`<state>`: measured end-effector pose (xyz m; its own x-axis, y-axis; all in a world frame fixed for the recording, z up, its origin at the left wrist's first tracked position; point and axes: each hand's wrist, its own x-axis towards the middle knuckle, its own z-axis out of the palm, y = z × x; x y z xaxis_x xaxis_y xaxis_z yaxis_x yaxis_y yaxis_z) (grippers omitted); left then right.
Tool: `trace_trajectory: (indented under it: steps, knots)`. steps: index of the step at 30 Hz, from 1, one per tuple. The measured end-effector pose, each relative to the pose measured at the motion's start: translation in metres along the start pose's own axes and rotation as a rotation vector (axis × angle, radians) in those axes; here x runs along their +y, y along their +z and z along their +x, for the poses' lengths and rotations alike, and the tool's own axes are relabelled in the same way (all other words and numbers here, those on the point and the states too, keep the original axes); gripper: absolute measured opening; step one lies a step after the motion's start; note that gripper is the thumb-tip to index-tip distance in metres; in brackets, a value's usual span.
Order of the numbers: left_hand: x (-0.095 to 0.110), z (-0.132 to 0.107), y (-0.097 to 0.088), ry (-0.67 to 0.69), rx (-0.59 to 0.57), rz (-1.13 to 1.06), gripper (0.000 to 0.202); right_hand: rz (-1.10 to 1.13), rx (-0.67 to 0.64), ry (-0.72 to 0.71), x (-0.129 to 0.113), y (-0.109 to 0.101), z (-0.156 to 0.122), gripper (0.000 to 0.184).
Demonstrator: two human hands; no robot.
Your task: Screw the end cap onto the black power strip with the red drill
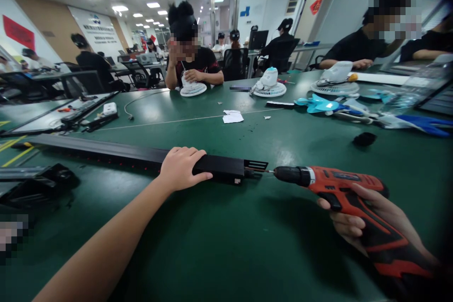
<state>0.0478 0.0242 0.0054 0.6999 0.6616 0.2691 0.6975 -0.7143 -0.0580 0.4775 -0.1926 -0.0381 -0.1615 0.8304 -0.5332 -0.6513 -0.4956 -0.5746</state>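
My left hand (181,168) lies over a long black metal bar-shaped housing (226,168), fingers across its top and thumb along the near side, gripping it against the table. My right hand (375,217) is wrapped round the handle of a red and black cordless drill (343,184), index finger by the trigger. The drill points left, its bit close to the housing's right end. A slotted black plate (256,165) and some short wires or parts stick out there. Whether the bit touches them I cannot tell.
Green table (212,245). Across it a person holds a white fan part (193,88); another fan part (269,86) stands to the right. Blue fan blades (318,104) and a black tuft (364,139) lie at right, a white paper scrap (232,116) mid-table, black parts (35,181) at left.
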Motion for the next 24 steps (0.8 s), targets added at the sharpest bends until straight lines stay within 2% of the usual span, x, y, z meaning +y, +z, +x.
trace_trajectory:
  steps: [8,15,20,24]
  knots:
    - [-0.001,0.000,0.001,0.010,0.000,0.002,0.066,-0.010,-0.012,-0.028,0.007,-0.002,-0.002,0.058]
    - [0.000,0.000,0.000,0.007,-0.012,-0.007,0.069,0.002,0.024,-0.133,0.008,0.008,0.002,0.040]
    - [-0.001,0.000,0.001,0.017,0.009,-0.008,0.069,-0.009,0.033,-0.174,0.011,0.016,0.000,0.038]
    - [-0.001,0.000,0.001,0.020,0.018,-0.013,0.066,-0.067,-0.005,-0.102,0.009,0.016,-0.002,0.045]
